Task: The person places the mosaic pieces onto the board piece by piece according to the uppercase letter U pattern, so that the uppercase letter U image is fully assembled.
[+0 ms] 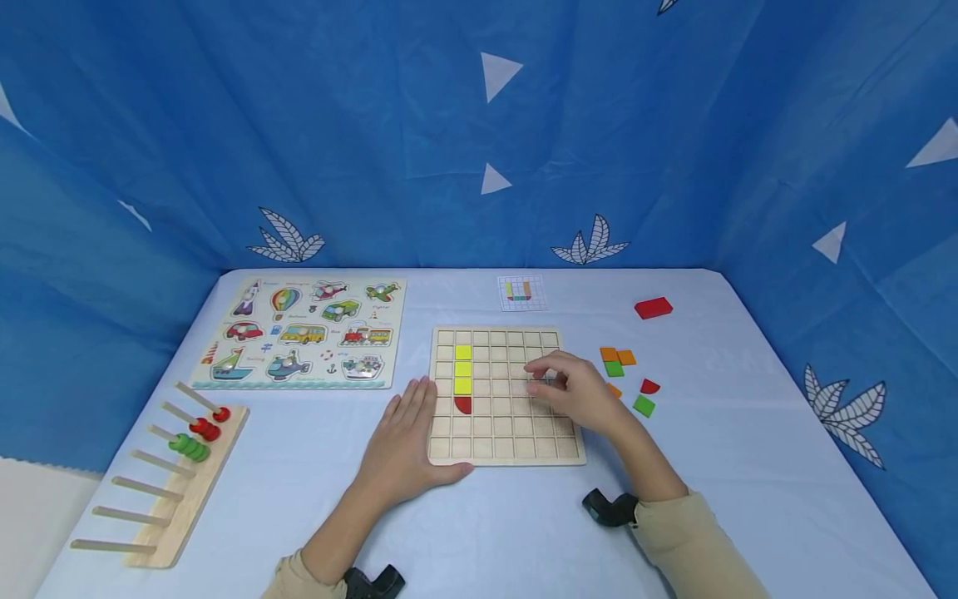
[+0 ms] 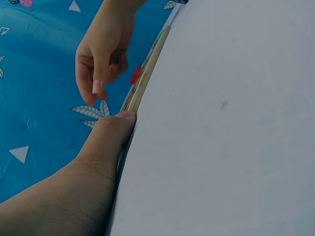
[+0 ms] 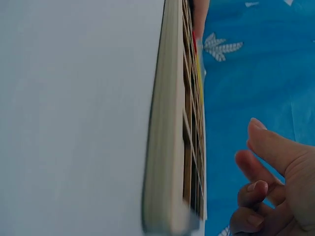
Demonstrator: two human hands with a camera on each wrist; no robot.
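Observation:
A wooden grid board (image 1: 503, 453) lies flat in the middle of the table. In one of its left columns sit three yellow squares (image 1: 463, 368) in a line, with a red quarter-round piece (image 1: 463, 405) below them. My left hand (image 1: 402, 443) rests against the board's left side, fingers straight and thumb along the near edge. Over the right part of the board hovers my right hand (image 1: 575, 388), its fingers loosely bent. Thumb and forefinger stand apart in the right wrist view, and nothing shows between them.
Right of the board lie orange squares (image 1: 626, 358), green squares (image 1: 644, 406) and a red quarter-round (image 1: 649, 386). Red pieces (image 1: 654, 309) and a printed pattern card (image 1: 522, 294) are farther back. At left are a vehicle puzzle board (image 1: 299, 333) and a pegged bead stand (image 1: 187, 491).

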